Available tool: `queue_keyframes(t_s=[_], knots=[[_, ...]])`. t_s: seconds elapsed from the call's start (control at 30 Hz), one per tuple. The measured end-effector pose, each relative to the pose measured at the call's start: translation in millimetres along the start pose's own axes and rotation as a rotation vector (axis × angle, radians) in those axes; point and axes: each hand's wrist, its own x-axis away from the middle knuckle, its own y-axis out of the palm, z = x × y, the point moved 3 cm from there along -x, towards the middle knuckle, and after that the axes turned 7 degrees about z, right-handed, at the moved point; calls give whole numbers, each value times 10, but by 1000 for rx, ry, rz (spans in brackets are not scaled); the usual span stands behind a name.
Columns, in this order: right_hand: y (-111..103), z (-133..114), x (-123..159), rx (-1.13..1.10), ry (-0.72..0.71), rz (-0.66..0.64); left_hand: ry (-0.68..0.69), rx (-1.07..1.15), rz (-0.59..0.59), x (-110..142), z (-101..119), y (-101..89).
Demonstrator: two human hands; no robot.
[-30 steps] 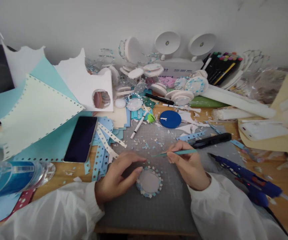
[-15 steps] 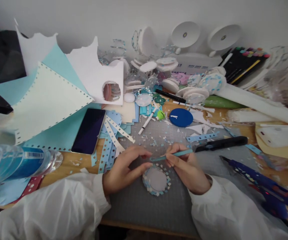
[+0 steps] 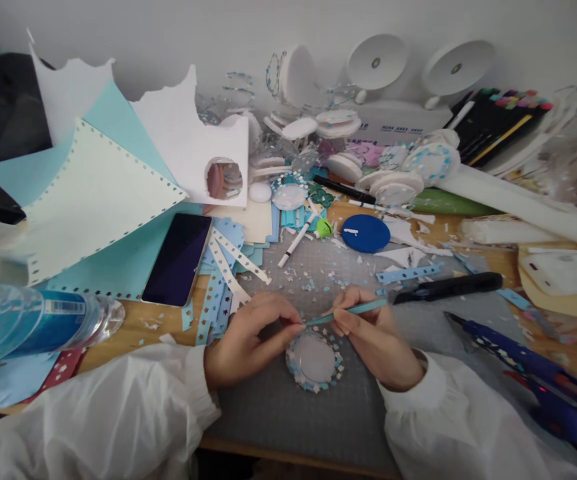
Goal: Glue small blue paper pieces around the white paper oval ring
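Note:
My right hand (image 3: 373, 343) is closed round thin teal tweezers (image 3: 351, 311) that point left. My left hand (image 3: 253, 337) has thumb and forefinger pinched together right at the tweezers' tip; what they pinch is too small to make out. Just below both hands a round white disc (image 3: 314, 360) edged with small blue and white paper stars lies on the grey cutting mat (image 3: 318, 413). Tiny punched paper bits are scattered on the mat above the hands.
A dark phone (image 3: 178, 259) lies left, beside punched blue paper strips (image 3: 218, 280). A blue glue gun (image 3: 523, 367) and black knife (image 3: 443, 288) lie right. A blue disc (image 3: 365, 233), a white marker (image 3: 293, 243), foam discs and paper sheets crowd the back. A plastic bottle (image 3: 33, 323) lies far left.
My left thumb and forefinger have closed together onto the tweezers' tip. The right hand moved the tweezers slightly left and down. The camera shifted a little.

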Motion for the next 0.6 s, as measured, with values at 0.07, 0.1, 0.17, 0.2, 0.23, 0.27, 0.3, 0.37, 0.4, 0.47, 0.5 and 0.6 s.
queue_keyframes(t_s=[0.07, 0.1, 0.17, 0.2, 0.23, 0.27, 0.3, 0.37, 0.4, 0.47, 0.5, 0.6], knots=[[2, -2, -1, -2, -2, -1, 0, 2, -9, 1, 3, 0], [2, -3, -2, -4, 1, -2, 2, 2, -13, 1, 4, 0], [2, -6, -7, -13, 7, 1, 4, 4, -19, -1, 5, -2], [1, -9, -11, -19, 7, 6, 2, 5, -20, -2, 5, -3], [-1, -13, -14, -25, 6, 11, -1, 6, -21, -4, 6, -5], [-4, -17, -18, -33, 2, 16, -5, 7, -21, -5, 7, -7], [-5, -21, -21, -39, -2, 18, -8, 7, -20, -7, 10, -9], [-6, -26, -23, -44, -3, 12, -18, 4, -19, -12, 18, -15], [-5, -27, -22, -44, -2, 4, -24, 4, -16, -15, 22, -19], [-2, -27, -17, -36, 4, -9, -35, 11, -15, -20, 26, -23], [-2, -26, -15, -29, 7, -11, -39, 18, -18, -22, 26, -22], [-2, -24, -9, -13, 7, -9, -29, 23, -26, -20, 17, -14]])
